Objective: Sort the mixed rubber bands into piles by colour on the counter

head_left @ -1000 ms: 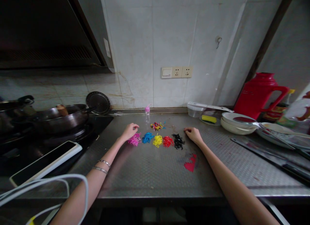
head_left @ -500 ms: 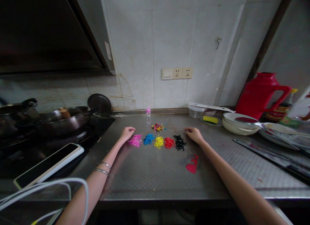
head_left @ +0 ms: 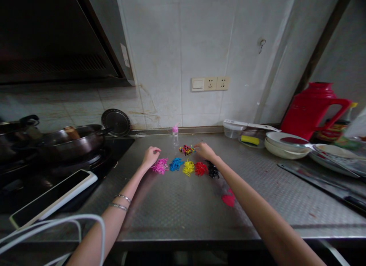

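Note:
On the steel counter [head_left: 171,205] a small heap of mixed coloured rubber bands [head_left: 185,149] lies behind a row of sorted piles. From left to right these are pink bands [head_left: 160,166], blue bands [head_left: 176,164], yellow bands [head_left: 188,168], red bands [head_left: 201,168] and black bands [head_left: 213,170]. My right hand [head_left: 205,150] is at the right edge of the mixed heap, fingers bent together; its forearm partly covers the black pile. Beside the pink pile, my left hand [head_left: 151,156] has its fingers curled in; anything between them is too small to make out.
A small pink-capped bottle [head_left: 175,135] stands behind the mixed heap. Left are a pan [head_left: 74,142], a white-edged device [head_left: 54,199] and white cables [head_left: 100,228]. Right are a sponge [head_left: 250,140], bowls [head_left: 286,147], a knife [head_left: 317,184], a red thermos [head_left: 311,109] and a red heart-shaped patch [head_left: 228,199].
My right hand has moved left from beyond the black pile to the mixed heap. My left hand has stayed beside the pink pile. The view has shifted slightly.

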Motion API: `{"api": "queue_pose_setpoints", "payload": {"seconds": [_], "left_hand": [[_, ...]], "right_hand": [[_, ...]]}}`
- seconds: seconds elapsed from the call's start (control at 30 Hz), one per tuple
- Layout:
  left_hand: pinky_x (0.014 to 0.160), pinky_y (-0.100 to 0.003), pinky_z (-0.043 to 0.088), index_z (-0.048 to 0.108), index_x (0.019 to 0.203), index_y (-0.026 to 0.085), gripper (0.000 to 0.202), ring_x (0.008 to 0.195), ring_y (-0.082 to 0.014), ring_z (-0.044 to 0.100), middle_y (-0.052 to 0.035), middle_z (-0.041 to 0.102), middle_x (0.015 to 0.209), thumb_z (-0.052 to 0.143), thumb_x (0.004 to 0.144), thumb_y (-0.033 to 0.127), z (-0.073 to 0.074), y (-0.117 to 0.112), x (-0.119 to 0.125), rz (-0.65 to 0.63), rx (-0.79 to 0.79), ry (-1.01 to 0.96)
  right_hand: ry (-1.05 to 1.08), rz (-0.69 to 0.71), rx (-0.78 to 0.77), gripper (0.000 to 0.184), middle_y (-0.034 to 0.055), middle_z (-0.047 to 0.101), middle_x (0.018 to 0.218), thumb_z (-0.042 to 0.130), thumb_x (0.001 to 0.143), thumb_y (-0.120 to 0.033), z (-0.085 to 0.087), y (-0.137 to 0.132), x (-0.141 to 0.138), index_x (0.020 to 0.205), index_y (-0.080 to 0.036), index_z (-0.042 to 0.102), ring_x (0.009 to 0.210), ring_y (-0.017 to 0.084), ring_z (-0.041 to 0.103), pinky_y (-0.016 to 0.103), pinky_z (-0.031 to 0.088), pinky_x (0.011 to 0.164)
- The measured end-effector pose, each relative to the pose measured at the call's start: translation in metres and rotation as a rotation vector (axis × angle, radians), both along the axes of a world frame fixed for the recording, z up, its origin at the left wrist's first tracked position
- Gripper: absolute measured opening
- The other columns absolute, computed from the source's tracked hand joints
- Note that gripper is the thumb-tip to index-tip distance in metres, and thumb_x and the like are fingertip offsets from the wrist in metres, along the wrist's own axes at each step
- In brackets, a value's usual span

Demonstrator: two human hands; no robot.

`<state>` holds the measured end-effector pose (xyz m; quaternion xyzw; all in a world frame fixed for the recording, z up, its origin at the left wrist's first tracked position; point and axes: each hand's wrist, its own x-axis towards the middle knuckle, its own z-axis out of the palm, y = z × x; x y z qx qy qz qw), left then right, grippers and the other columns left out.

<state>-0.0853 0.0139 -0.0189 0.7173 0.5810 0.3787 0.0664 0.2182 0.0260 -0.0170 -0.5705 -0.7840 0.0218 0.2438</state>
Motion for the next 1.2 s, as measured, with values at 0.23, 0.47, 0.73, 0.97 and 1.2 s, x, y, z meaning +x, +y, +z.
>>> {"api": "queue_pose_setpoints", "payload": {"seconds": [0.23, 0.47, 0.73, 0.97, 1.2], "left_hand": [[0.075, -0.025, 0.043, 0.065, 0.078, 0.016, 0.02, 0.075, -0.0138, 0.054, -0.0048, 0.058, 0.085, 0.046, 0.07, 0.015, 0.0, 0.002, -0.005, 0.029, 0.035, 0.0], [0.076, -0.025, 0.042, 0.065, 0.078, 0.016, 0.02, 0.075, -0.0134, 0.054, -0.0042, 0.058, 0.085, 0.046, 0.07, 0.015, -0.003, 0.003, -0.006, 0.049, 0.023, -0.003], [0.074, -0.025, 0.043, 0.065, 0.079, 0.016, 0.021, 0.074, -0.0139, 0.054, -0.0048, 0.058, 0.084, 0.046, 0.07, 0.015, -0.004, 0.004, -0.007, 0.024, 0.048, -0.004], [0.076, -0.025, 0.042, 0.065, 0.079, 0.016, 0.021, 0.074, -0.0138, 0.054, -0.0045, 0.057, 0.084, 0.046, 0.07, 0.015, -0.004, 0.003, -0.005, 0.021, 0.039, 0.005], [0.077, -0.027, 0.042, 0.065, 0.078, 0.015, 0.021, 0.075, -0.0146, 0.054, -0.0052, 0.056, 0.084, 0.046, 0.069, 0.015, -0.003, 0.001, -0.004, -0.002, 0.065, -0.024]], "right_hand": [[-0.115, -0.051, -0.026, 0.027, 0.0083, 0.064, 0.092, 0.045, 0.079, -0.029, -0.007, 0.001, -0.016, 0.099, -0.022, 0.062, 0.09, 0.019, 0.055, 0.024, 0.04, 0.076], [-0.086, -0.124, -0.04, 0.031, 0.0094, 0.061, 0.099, 0.041, 0.08, -0.021, -0.011, 0.004, -0.022, 0.107, -0.022, 0.057, 0.096, 0.019, 0.052, 0.026, 0.039, 0.079], [0.063, -0.089, 0.012, 0.04, 0.0072, 0.062, 0.093, 0.042, 0.079, -0.02, -0.01, -0.003, -0.013, 0.118, -0.018, 0.045, 0.087, 0.016, 0.055, 0.023, 0.039, 0.075], [0.217, 0.051, 0.034, 0.043, 0.0034, 0.063, 0.084, 0.047, 0.073, -0.017, -0.01, -0.012, -0.005, 0.115, -0.016, 0.048, 0.079, 0.013, 0.056, 0.021, 0.04, 0.074], [0.264, 0.224, -0.052, 0.039, 0.0013, 0.065, 0.074, 0.049, 0.067, -0.01, -0.001, -0.039, -0.01, 0.105, -0.015, 0.058, 0.067, 0.011, 0.057, 0.019, 0.043, 0.067]]}}
